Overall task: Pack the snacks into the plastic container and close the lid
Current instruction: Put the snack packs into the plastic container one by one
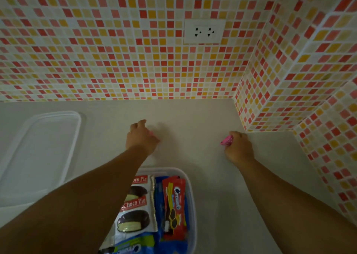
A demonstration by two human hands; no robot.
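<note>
Head view: right hand (238,147) gripping pink snack (226,140), left hand (142,137) closing on another, barely visible. Container (190,186) sitting lower center, nearer left hand; lid (41,147) lying far left.

A pale, plain countertop (193,114) runs back to a wall of small mosaic tiles (116,51) in red, pink, orange and cream. A white double socket (204,31) sits in that wall (nothing plugged in). On the right, a tiled column (293,80) juts forward onto the counter.
</note>
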